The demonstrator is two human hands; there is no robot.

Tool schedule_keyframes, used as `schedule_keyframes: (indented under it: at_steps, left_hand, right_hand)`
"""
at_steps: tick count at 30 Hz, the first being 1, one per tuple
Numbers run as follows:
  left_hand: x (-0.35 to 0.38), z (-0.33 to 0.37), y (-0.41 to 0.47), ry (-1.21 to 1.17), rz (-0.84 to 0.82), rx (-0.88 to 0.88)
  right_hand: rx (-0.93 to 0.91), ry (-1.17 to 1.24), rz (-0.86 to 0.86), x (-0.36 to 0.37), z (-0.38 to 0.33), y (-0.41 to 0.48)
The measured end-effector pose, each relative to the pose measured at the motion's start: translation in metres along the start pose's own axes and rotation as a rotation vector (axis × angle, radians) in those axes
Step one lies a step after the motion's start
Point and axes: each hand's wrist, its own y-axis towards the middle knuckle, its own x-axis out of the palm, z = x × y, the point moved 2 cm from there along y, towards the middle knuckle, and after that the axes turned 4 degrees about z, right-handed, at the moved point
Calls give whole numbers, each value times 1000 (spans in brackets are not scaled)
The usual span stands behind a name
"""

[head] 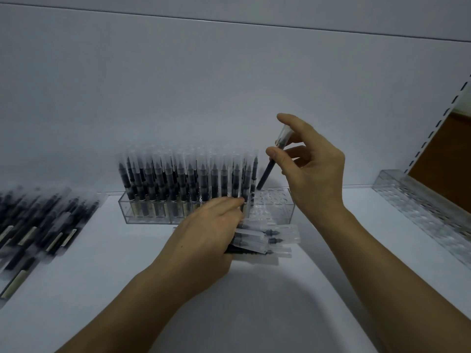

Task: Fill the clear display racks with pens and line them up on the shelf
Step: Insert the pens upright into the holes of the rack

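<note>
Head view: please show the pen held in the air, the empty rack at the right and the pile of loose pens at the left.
Held pen [266, 173], head view, dark barrel.
Empty rack [420, 207], head view, top face.
Pile of pens [38, 225], head view, middle.

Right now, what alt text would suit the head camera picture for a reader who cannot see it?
A right hand holds a black pen tilted above the empty end of a clear rack nearly full of upright pens. The left hand grips spare pens on the white shelf; an empty rack stands at right.
</note>
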Motion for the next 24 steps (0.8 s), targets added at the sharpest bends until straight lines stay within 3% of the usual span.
schedule_keyframes:
  at_steps: [8,14,19,24]
  left_hand:
    - [2,-2,1,29,-3,-4]
    - [3,-2,0,57,-27,-16]
    - [1,1,0,38,-5,-2]
    - [3,-2,-1,37,-19,-24]
  right_hand:
    - [-161,-176,-63,10,0,-5]
    - [-145,-208,-98,12,7,-4]
    - [1,-99,-62,8,6,-3]
    - [-131,-146,-59,7,4,-2]
